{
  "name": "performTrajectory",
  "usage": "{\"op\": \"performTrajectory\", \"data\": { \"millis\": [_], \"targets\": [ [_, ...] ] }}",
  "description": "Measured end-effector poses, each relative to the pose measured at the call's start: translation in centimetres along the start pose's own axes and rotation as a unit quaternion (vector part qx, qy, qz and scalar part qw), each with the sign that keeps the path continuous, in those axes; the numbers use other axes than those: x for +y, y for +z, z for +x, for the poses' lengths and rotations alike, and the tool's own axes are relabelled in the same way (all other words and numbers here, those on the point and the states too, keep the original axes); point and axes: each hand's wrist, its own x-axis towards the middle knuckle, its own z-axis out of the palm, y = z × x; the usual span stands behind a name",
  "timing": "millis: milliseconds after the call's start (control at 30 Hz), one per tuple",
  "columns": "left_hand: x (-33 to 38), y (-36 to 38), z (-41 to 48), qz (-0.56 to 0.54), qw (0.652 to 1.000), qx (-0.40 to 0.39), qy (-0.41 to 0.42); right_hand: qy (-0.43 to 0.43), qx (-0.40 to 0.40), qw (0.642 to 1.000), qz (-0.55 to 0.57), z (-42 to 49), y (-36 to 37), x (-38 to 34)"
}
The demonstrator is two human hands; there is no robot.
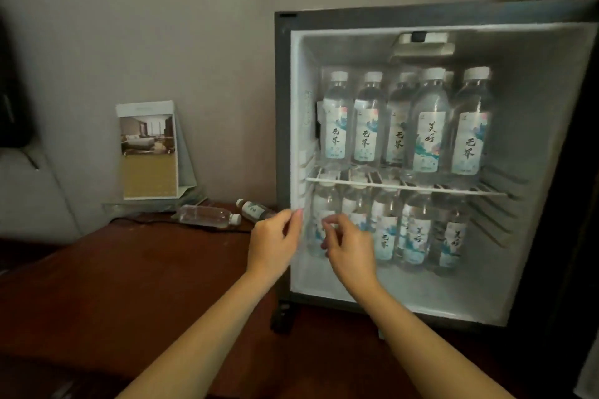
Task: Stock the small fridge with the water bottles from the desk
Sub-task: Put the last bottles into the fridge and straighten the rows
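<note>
From the head camera, the small fridge (421, 19) stood open on the right end of the desk (129, 285), its back near the wall, so that both shelves faced the person. The wire shelf (405, 186) carried an upper row of water bottles (428, 126), all upright with labels outward and packed shoulder to shoulder, probably to fit as many as the width allowed. Beneath it, on the fridge floor, a lower row of bottles (415, 230) stood the same way, set back from the front lip.

The left hand (275, 243) hovered at the fridge's left front edge, fingers loosely curled and thumb close to forefinger, holding nothing. The right hand (350, 246) reached into the lower compartment at its left side, fingers bent in a narrow pinch in front of the leftmost bottle; the blur there left it unclear whether the fingertips touched the bottle, but they did not appear to hold anything. It seemed placed to nudge or straighten that bottle and make room.

Two bottles remained on the desk's far edge by the wall, just left of the fridge: a clear bottle (207, 215) lying on its side and a labelled bottle (256, 209) lying beside it, partly hidden behind the left hand. A folded card (149, 152) leaned against the wall behind them. Judged from this, the stocking was nearly done, with those two left to load.
</note>
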Motion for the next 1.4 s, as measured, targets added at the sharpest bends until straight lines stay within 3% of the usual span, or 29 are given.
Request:
{"op": "performTrajectory", "data": {
  "millis": [233,333,600,767,867,1033,1167,1400],
  "targets": [
    [-10.8,-6.9,-1.4,0.052,0.983,0.002,-0.177,-0.084,-0.157,0.984,-0.011,-1.6,10.7,-3.9],
    [-14.8,-8.6,-1.3,0.072,0.972,0.006,-0.225,-0.037,-0.221,0.974,-0.042,-0.3,15.3,-4.4],
    [-24.0,-6.6,1.4,0.053,0.961,-0.005,-0.272,0.095,-0.277,0.948,-0.121,6.0,27.0,-2.3],
    [-27.5,-6.0,2.9,0.061,0.966,-0.031,-0.251,0.146,-0.228,0.952,-0.142,9.5,32.6,0.0],
    [-28.1,-6.7,3.2,0.076,0.971,-0.005,-0.226,0.17,-0.171,0.959,-0.146,12.2,35.4,1.0],
    [-28.1,-7.1,2.7,0.124,0.967,-0.019,-0.222,0.195,-0.157,0.954,-0.164,14.6,37.3,2.0],
    [-27.9,-7.3,2.6,0.131,0.964,-0.024,-0.228,0.16,-0.148,0.957,-0.192,14.5,36.9,1.7],
    [-27.9,-8.1,2.5,0.175,0.95,-0.042,-0.253,0.074,-0.114,0.985,-0.105,15.0,34.7,-5.6]
  ]
}}
